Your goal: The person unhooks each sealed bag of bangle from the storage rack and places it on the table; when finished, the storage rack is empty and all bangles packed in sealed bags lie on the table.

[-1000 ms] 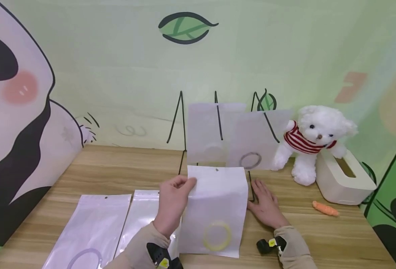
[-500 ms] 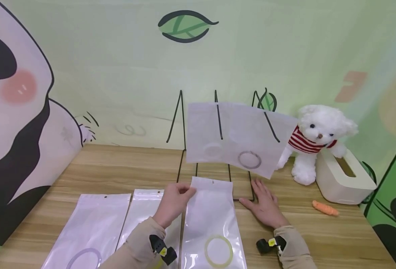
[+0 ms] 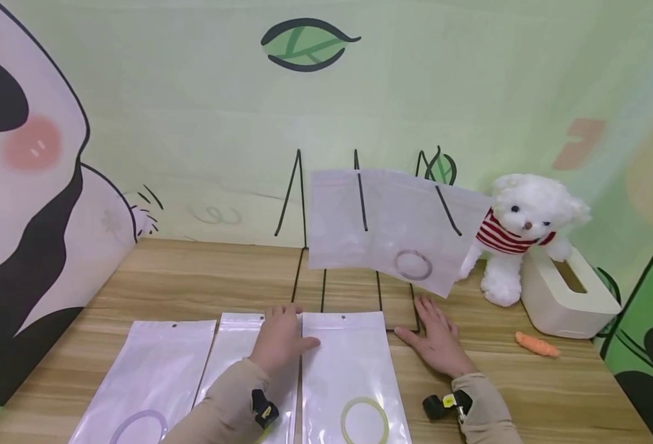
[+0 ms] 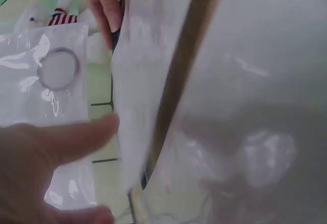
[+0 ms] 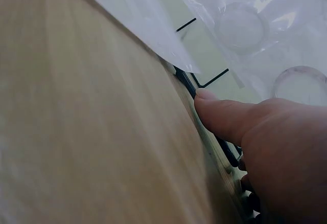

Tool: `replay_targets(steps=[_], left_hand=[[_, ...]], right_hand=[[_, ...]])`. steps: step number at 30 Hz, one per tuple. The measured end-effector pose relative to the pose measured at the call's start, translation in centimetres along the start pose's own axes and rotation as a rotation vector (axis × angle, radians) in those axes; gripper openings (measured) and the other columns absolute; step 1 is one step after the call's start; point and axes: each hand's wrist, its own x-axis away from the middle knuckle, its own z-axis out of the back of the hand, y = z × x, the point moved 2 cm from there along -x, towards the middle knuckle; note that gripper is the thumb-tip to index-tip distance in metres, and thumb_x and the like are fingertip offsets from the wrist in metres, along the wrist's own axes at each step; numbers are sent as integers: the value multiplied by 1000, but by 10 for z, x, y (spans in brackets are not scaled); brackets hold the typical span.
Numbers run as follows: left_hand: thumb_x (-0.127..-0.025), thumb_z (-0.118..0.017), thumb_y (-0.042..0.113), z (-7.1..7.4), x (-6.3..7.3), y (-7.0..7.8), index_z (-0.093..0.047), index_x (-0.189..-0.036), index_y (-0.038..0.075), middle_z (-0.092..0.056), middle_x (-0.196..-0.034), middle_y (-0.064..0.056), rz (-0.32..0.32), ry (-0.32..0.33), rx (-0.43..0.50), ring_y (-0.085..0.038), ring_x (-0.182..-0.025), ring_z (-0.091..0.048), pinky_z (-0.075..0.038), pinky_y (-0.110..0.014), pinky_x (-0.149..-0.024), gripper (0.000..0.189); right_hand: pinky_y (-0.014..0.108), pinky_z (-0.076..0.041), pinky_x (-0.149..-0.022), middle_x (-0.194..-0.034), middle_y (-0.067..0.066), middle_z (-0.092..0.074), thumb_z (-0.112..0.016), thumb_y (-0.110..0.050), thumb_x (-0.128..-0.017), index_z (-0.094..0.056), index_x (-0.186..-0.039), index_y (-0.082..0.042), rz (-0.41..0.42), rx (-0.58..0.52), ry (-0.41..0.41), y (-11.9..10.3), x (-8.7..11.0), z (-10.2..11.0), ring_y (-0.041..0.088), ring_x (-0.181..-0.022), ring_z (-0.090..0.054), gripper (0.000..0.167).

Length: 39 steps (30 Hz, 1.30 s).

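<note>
While the left hand point(image 3: 279, 339) is loose, thumb stuck out and gripping nothing, the yellow-ringed zip pouch point(image 3: 343, 370) lies flat on the desk point(image 3: 193, 271) just right of it. Can't tell if the thumb's actually touching. Another zip pouch point(image 3: 236, 345) is partly under that hand. Right hand point(image 3: 436, 339) isn't holding anything either, just resting with its thumb against the black wire rack point(image 5: 185, 83). Hanging pouches point(image 3: 415, 216) sit beyond both hands.

1. From my head, the view faces forward and down, farthest back, over my left hand point(image 3: 279, 342), right hand point(image 3: 439, 342) and table point(image 3: 221, 271).
2. My left wrist's view is close and sideways, also catching my right hand.
3. My right wrist's looks closely, tilted, along the table.
4. All three share the hanging bag point(image 3: 423, 225).
</note>
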Motion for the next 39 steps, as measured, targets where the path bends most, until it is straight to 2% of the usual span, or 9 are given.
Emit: replay_targets(steps=[2, 5, 7, 10, 16, 19, 26, 35, 39], left_hand=[[-72, -83, 47, -1, 7, 2, -49, -127, -13, -52, -112, -29, -29, 7, -114, -41, -107, -46, -42, -51, -94, 88], [-71, -80, 55, -3, 19, 4, -38, -137, -13, -40, -130, -36, -80, -51, -139, -49, -123, -38, -38, -58, -100, 104], [-72, -79, 54, -4, 26, 4, -36, -142, -6, -31, -142, -36, -99, -123, -104, -50, -132, -30, -33, -65, -101, 102], [-76, -75, 53, -5, 32, 3, -37, -146, 4, -25, -149, -33, -138, -213, -116, -50, -139, -22, -27, -70, -101, 93], [-80, -71, 53, -4, 37, 2, -43, -146, 8, -24, -151, -31, -181, -283, -192, -49, -139, -22, -27, -71, -101, 84], [-80, -71, 52, -3, 38, 3, -45, -145, 8, -26, -150, -31, -199, -284, -197, -49, -138, -24, -29, -72, -99, 83], [-75, -74, 55, -2, 41, 4, -52, -139, 9, -41, -138, -26, -237, -223, -243, -47, -128, -39, -40, -70, -88, 82], [-73, -77, 54, -4, 47, 6, -56, -134, 8, -46, -131, -25, -235, -196, -286, -43, -122, -44, -46, -64, -80, 79], [-72, -80, 48, -3, 48, 6, -56, -133, 6, -39, -140, -28, -222, -222, -248, -45, -126, -40, -44, -69, -81, 78]], right_hand=[[67, -9, -105, -157, 26, -17, -57, -53, -93, -23, -151, 5, 0, -2, -2, 0, 0, 0, 43, -144, -10, 88], [68, -8, -105, -157, 26, -17, -57, -52, -93, -23, -151, 5, 2, -4, -4, -1, 0, 0, 43, -144, -10, 88], [68, -8, -105, -157, 26, -17, -57, -52, -93, -22, -151, 5, 1, -7, -4, -1, 0, 0, 43, -144, -9, 88], [68, -7, -105, -157, 26, -16, -56, -52, -93, -22, -151, 4, 0, -5, -1, -1, 0, 1, 43, -144, -8, 88], [68, -7, -105, -157, 26, -16, -56, -53, -93, -22, -151, 4, -3, -4, -13, -1, 0, 0, 42, -145, -8, 88], [68, -7, -105, -157, 26, -16, -56, -53, -93, -22, -151, 4, 0, -3, -10, -1, 0, 1, 43, -144, -8, 88], [67, -7, -105, -157, 25, -16, -55, -53, -94, -22, -151, 4, 6, 6, -5, 0, -1, 1, 42, -145, -8, 88], [67, -7, -106, -157, 25, -16, -56, -52, -93, -22, -151, 4, -2, -3, -9, 0, -1, 1, 42, -144, -8, 87], [66, -7, -106, -157, 25, -16, -56, -53, -94, -22, -151, 4, -6, -1, -13, 1, 0, 0, 42, -145, -8, 88]])
